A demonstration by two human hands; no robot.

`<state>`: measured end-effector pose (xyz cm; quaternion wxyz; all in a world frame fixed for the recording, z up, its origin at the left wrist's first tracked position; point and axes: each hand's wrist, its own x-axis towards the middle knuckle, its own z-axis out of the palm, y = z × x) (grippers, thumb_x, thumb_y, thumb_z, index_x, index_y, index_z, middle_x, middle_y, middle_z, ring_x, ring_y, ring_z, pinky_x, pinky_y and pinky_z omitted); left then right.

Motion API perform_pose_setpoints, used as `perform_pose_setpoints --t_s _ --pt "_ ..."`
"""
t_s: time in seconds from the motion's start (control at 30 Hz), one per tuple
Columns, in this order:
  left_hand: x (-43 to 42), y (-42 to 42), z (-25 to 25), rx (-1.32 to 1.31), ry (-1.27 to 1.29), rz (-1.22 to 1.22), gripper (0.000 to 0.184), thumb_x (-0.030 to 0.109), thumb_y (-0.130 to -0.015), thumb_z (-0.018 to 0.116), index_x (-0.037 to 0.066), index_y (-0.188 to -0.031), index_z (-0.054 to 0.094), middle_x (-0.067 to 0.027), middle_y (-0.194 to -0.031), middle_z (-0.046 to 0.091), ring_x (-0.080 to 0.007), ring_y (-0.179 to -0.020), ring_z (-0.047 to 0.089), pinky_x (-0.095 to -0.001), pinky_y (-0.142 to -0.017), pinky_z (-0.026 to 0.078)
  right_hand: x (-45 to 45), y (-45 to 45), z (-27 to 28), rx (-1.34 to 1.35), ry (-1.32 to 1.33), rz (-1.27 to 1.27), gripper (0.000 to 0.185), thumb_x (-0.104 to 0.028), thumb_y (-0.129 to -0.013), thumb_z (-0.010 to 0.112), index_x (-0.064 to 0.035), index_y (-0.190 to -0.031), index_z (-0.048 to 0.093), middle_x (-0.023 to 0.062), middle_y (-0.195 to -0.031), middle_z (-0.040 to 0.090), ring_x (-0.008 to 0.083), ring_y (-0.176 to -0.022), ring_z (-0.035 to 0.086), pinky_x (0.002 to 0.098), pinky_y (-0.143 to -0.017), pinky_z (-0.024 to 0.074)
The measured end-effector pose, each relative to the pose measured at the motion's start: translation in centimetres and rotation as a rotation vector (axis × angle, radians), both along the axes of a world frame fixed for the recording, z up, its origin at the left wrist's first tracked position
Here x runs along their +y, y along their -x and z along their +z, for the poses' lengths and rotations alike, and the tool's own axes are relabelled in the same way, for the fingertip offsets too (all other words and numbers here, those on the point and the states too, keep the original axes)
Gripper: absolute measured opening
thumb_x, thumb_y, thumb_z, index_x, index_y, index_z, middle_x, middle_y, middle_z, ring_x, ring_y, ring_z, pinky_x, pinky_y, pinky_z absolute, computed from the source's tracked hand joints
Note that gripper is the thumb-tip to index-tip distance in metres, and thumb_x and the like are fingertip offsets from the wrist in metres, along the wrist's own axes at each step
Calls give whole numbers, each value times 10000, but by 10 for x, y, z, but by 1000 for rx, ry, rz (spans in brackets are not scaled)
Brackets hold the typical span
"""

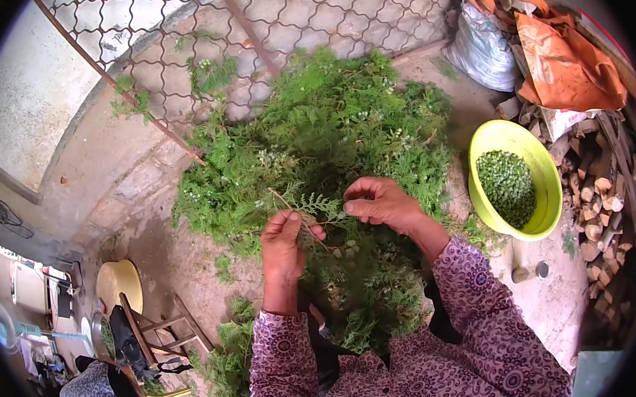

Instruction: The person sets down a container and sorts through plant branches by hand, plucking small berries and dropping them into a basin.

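My left hand [286,246] pinches a thin leafy evergreen sprig [317,203] by its stem between thumb and fingers. At the sprig's right end, my right hand [386,207] is closed with thumb and forefinger together. Whatever lies between those fingertips is too small to make out. Below and beyond both hands spreads a large heap of green evergreen branches [341,108], with small pale green cones among the leaves. More cut greenery lies in my lap and by my feet.
A yellow-green basin [482,200] holding many small green cones stands to the right. Beyond it are stacked firewood [593,231], a white sack [481,47] and an orange bag [567,63]. A wire mesh panel [334,13] lies ahead; a wooden chair [169,330] stands left.
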<state>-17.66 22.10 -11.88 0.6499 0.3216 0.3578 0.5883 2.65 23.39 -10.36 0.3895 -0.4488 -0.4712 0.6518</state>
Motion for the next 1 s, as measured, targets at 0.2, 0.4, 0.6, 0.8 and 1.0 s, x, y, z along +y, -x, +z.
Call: perform_pose_setpoints --t_s 0.2,0.4,0.6,0.8,1.0 --pt "-5 3 5 42 60 -64 78 95 -851 510 31 -862 553 -97 -740 595 -223 -593 593 -368 -534 516 5 4 -17 43 -228 217 297 -174 -720 700 -34 -955 586 -15 -815 556 55 -704 498 212 -591 417" --pt "-4 5 6 24 29 -78 76 103 -846 522 45 -875 560 -92 -751 602 -218 -624 598 -376 -557 515 -1 10 -12 -77 -172 312 205 -166 -761 638 -40 -915 588 -30 -703 531 40 -574 471 197 -511 398" --pt "-10 -11 0 131 -28 -191 148 124 -839 542 14 -933 575 -92 -771 614 -198 -629 591 -350 -596 508 -5 9 -6 -72 -150 184 127 -130 -762 599 -39 -850 590 -11 -685 547 53 -564 474 206 -501 399" --pt "-11 -19 -10 222 -25 -200 163 134 -830 560 -19 -868 600 -102 -723 612 -189 -615 589 -328 -569 503 -1 5 -25 -251 -540 -46 70 -76 -737 579 -14 -765 591 -1 -678 561 83 -576 486 231 -524 407" --pt "-11 -11 -3 79 24 1 181 154 -832 563 -23 -859 590 -116 -736 619 -199 -610 596 -325 -584 514 18 -64 -2 496 -42 -482 52 22 -732 529 -17 -748 559 26 -601 527 64 -449 421 179 -374 270"
